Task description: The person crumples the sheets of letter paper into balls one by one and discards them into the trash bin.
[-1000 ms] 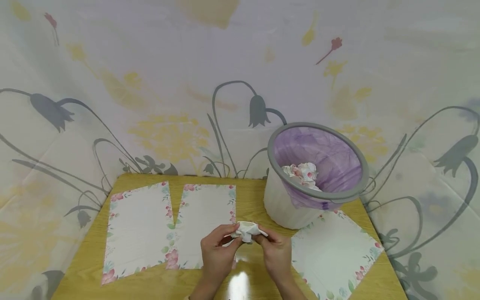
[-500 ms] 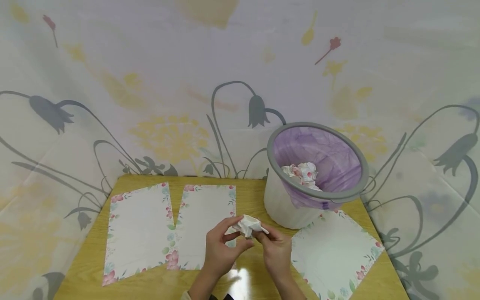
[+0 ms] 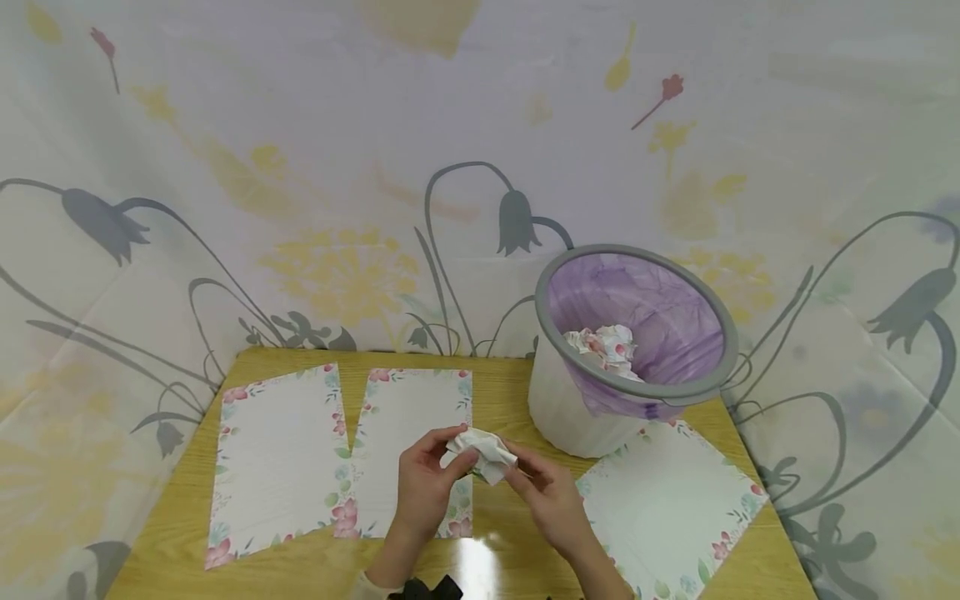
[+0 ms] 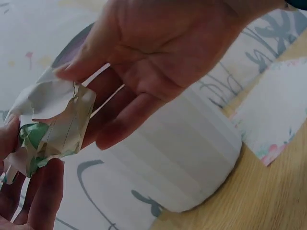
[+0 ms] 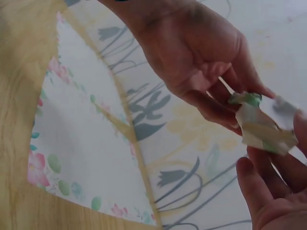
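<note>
A crumpled piece of white paper (image 3: 482, 454) is held between both hands above the table's front half. My left hand (image 3: 426, 479) pinches its left side, the thumb on the near face. On the other side, my right hand (image 3: 547, 498) pinches the right edge between thumb and fingers. Green print shows on the crumpled paper (image 4: 55, 127) in the left wrist view. Just beyond the hands to the right stands a white waste bin (image 3: 573, 417) with a grey rim and a purple liner. Crumpled printed paper (image 3: 606, 348) lies inside it.
Two flat sheets with floral borders lie on the left, an outer sheet (image 3: 277, 467) and an inner sheet (image 3: 408, 442). Another floral sheet (image 3: 671, 508) lies at the right, partly behind the bin. A flower-patterned cloth (image 3: 337, 167) hangs behind the wooden table (image 3: 498, 400).
Both hands have turned the crumpled paper and shifted it slightly left and up. The left thumb came off the paper half a second ago and now presses its near face again.
</note>
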Demonstrator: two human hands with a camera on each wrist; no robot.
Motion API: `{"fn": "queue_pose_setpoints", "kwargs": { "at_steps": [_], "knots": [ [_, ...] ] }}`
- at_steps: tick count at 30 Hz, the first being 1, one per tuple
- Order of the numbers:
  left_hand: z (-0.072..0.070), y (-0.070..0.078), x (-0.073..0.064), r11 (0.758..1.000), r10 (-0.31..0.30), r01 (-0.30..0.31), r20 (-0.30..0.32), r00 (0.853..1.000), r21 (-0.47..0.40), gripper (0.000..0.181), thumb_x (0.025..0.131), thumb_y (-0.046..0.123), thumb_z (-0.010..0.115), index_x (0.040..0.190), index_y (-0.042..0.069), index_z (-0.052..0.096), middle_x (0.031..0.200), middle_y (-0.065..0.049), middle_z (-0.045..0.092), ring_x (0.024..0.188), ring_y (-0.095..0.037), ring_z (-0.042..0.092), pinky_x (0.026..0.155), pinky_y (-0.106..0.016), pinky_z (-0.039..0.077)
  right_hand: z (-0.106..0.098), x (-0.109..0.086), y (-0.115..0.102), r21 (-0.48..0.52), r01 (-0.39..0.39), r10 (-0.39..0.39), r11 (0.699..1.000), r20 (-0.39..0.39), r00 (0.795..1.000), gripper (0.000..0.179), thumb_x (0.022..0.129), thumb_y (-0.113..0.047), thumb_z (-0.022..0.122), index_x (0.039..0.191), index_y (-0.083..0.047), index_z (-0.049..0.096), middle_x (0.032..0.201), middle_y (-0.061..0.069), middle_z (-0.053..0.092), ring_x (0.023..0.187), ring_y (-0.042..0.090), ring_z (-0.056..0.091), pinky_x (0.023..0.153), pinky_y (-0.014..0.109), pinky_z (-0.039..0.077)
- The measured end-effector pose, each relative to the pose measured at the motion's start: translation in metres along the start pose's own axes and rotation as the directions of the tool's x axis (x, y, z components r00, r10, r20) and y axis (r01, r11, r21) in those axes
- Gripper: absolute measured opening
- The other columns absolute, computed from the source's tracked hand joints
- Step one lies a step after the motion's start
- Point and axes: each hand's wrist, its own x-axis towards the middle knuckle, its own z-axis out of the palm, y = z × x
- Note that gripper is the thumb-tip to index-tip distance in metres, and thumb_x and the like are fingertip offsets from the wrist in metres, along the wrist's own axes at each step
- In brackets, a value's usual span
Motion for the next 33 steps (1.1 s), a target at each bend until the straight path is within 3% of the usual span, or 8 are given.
{"fn": "queue_pose_setpoints", "kwargs": {
  "at_steps": [4,9,12,14,17,23,27,33],
  "knots": [
    [-0.009,0.0,0.003,0.99,-0.094,0.098,0.041,0.995,-0.105,0.026,0.089,-0.009,0.068,0.115,-0.007,0.066,0.1,-0.003,0.069,0.085,-0.012,0.065,0.065,-0.025,0.058,-0.011,0.004,0.001,0.153,0.021,-0.042,0.988,0.13,0.991,0.046,0.093,0.011,0.061,0.138,0.011,0.051,0.141,0.029,0.049,0.13,0.021,0.052,0.097,0.034,0.051],
    [-0.012,0.0,0.007,0.973,-0.107,0.139,0.172,0.979,-0.183,0.027,0.094,-0.004,0.065,0.116,0.009,0.069,0.101,-0.001,0.068,0.083,-0.011,0.066,0.068,-0.025,0.059,-0.014,0.013,0.003,0.264,0.08,-0.13,0.961,0.176,0.976,0.061,0.088,0.007,0.069,0.143,0.012,0.043,0.148,0.027,0.042,0.137,0.027,0.044,0.101,0.037,0.047],
    [-0.01,-0.001,0.008,0.971,-0.115,0.155,0.209,0.971,-0.184,0.025,0.094,-0.002,0.065,0.115,0.012,0.069,0.102,0.0,0.067,0.084,-0.01,0.065,0.069,-0.024,0.058,-0.011,0.017,0.004,0.276,0.129,-0.184,0.952,0.18,0.966,0.063,0.086,0.005,0.071,0.141,0.015,0.042,0.147,0.023,0.045,0.135,0.026,0.046,0.095,0.034,0.052],
    [-0.007,-0.002,0.009,0.971,-0.133,0.17,0.21,0.969,-0.171,0.024,0.093,-0.002,0.066,0.113,0.012,0.069,0.103,0.0,0.066,0.084,-0.01,0.065,0.068,-0.024,0.058,-0.008,0.019,0.004,0.281,0.145,-0.195,0.949,0.157,0.968,0.058,0.086,0.007,0.07,0.138,0.017,0.045,0.144,0.02,0.05,0.13,0.024,0.053,0.088,0.03,0.055],
    [-0.004,-0.003,0.01,0.972,-0.162,0.188,0.18,0.97,-0.138,0.022,0.091,-0.002,0.069,0.112,0.006,0.069,0.105,0.0,0.065,0.084,-0.01,0.064,0.067,-0.023,0.057,-0.005,0.022,0.003,0.274,0.123,-0.152,0.954,0.084,0.985,0.048,0.085,0.01,0.069,0.13,0.017,0.053,0.135,0.013,0.06,0.12,0.021,0.06,0.08,0.027,0.057],
    [0.002,-0.001,0.009,0.978,-0.201,0.205,0.063,0.977,-0.05,0.027,0.087,-0.004,0.073,0.111,-0.012,0.063,0.109,-0.009,0.064,0.093,-0.014,0.064,0.071,-0.025,0.058,0.003,0.024,0.003,0.246,0.056,-0.045,0.968,-0.053,0.998,0.039,0.081,0.013,0.072,0.116,0.023,0.057,0.119,0.006,0.07,0.109,0.02,0.067,0.077,0.028,0.058],
    [0.007,-0.002,0.005,0.99,-0.141,0.141,0.006,0.99,0.028,0.028,0.087,-0.005,0.073,0.113,-0.01,0.064,0.115,-0.019,0.063,0.099,-0.018,0.065,0.076,-0.026,0.058,0.008,0.025,0.007,0.221,0.077,-0.048,0.972,-0.134,0.99,0.037,0.079,0.016,0.072,0.112,0.026,0.056,0.113,0.014,0.07,0.104,0.02,0.069,0.078,0.029,0.058],
    [0.014,-0.001,0.002,0.997,-0.059,0.057,0.041,0.997,0.049,0.039,0.091,-0.003,0.069,0.127,-0.008,0.058,0.127,-0.024,0.059,0.111,-0.02,0.062,0.08,-0.032,0.058,0.013,0.025,0.008,0.192,0.18,-0.137,0.965,-0.215,0.967,0.031,0.078,0.02,0.07,0.107,0.024,0.06,0.111,0.02,0.069,0.103,0.022,0.069,0.079,0.031,0.058]
  ]
}}
